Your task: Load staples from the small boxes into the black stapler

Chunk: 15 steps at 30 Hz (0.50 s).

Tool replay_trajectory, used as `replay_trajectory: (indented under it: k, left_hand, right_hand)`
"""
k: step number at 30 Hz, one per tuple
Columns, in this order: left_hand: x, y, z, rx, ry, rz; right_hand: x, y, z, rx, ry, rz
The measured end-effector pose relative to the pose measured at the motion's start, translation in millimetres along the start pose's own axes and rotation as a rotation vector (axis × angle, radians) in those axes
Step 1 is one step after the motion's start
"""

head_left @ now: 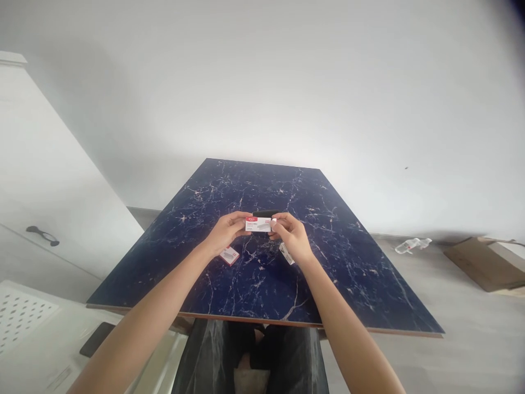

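Note:
A small red-and-white staple box (257,224), printed with a grey strip of staples, is held level above the table between my two hands. My left hand (229,230) pinches its left end, fingers closed. At the right end, my right hand (290,232) grips it with the thumb in front. Just behind the box shows a dark, long object (266,213), partly hidden, so I cannot tell its kind. Another red-and-white box (229,255) lies by my left wrist. A small white box with black print (286,253) lies beside my right hand, partly covered by it.
The dark blue marble-patterned table (262,290) has its front edge close to my lap. To the left stand a white cabinet (53,180) and a white surface holding a dark phone-like slab (97,339). On the floor at right are a clear bottle (412,245) and a cardboard box (479,262).

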<state>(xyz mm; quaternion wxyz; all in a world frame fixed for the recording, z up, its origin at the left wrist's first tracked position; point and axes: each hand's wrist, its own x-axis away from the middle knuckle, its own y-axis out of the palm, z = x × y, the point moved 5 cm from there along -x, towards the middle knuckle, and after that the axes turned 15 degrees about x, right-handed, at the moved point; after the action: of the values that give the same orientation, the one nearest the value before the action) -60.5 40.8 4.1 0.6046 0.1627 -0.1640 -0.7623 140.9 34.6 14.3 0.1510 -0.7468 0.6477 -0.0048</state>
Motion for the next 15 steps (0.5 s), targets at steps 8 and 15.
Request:
replay_trajectory:
  k: [8, 15]
  left_hand:
    - [-34.7, -19.7, 17.3, -0.087, 0.046, 0.034]
    - [-50.1, -40.9, 9.7, -0.087, 0.066, 0.114]
  right_hand:
    - [-37.2, -10.3, -13.4, 0.325, -0.182, 0.020]
    - [-45.6, -15.7, -12.0, 0.577, -0.377, 0.084]
